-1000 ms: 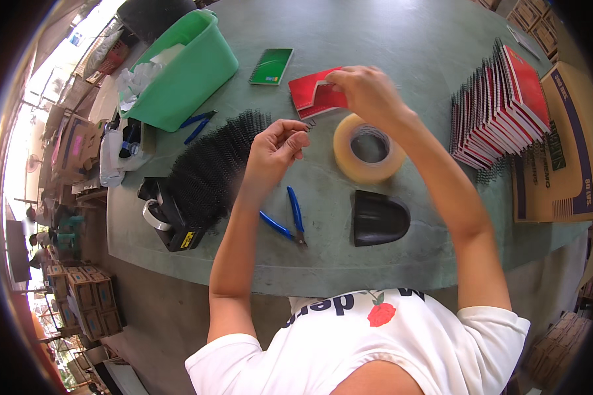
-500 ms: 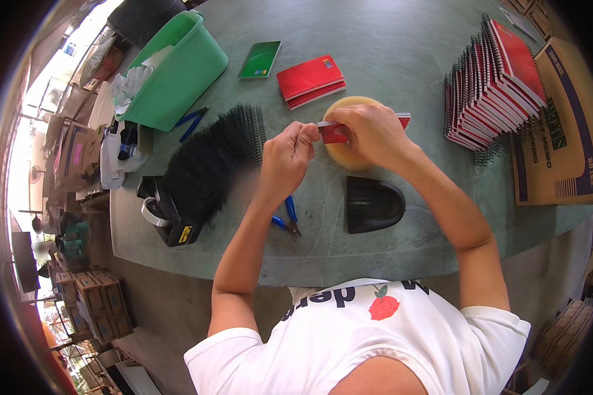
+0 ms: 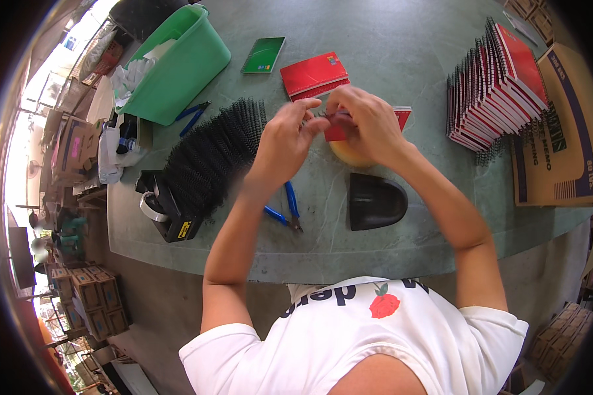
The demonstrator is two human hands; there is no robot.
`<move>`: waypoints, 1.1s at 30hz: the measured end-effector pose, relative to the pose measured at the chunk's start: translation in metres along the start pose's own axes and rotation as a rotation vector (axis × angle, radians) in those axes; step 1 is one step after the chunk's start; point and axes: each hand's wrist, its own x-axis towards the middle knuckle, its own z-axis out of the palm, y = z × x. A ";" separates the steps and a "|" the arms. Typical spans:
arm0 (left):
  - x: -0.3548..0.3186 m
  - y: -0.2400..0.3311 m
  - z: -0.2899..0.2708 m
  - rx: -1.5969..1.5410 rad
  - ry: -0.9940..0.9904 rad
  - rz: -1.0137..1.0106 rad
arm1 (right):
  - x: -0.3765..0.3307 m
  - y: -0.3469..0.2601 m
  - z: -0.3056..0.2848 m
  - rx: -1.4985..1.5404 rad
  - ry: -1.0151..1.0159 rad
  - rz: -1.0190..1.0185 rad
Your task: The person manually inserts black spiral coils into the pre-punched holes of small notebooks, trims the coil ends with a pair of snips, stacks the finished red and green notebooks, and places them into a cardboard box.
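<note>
Holding a small red notebook (image 3: 369, 122) up over the roll of tape (image 3: 350, 155), we pinch it with both hands: left hand (image 3: 284, 139) fingers closed on its near edge, right hand (image 3: 369, 125) fingers wrapped around it, probably to keep it steady. Blue pliers (image 3: 284, 209) lie close below. Bare green counter (image 3: 389, 59) beyond gives room; the notebook stack (image 3: 497, 82) crowds the right.

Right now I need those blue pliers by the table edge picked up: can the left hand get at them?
Probably yes. The blue pliers lie uncovered on the table, just beneath the left hand, with nothing on top of them. But that hand is on the red notebook with the right hand and would have to let go first.
</note>
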 end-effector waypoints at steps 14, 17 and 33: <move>-0.058 0.005 0.094 0.464 -0.384 0.322 | 0.009 -0.001 -0.039 0.015 -0.283 0.311; -0.042 0.030 0.031 0.220 0.136 0.362 | -0.020 0.042 -0.061 0.509 -0.194 0.446; -0.022 0.025 0.004 0.432 0.447 0.449 | -0.047 0.051 -0.036 0.687 -0.042 0.404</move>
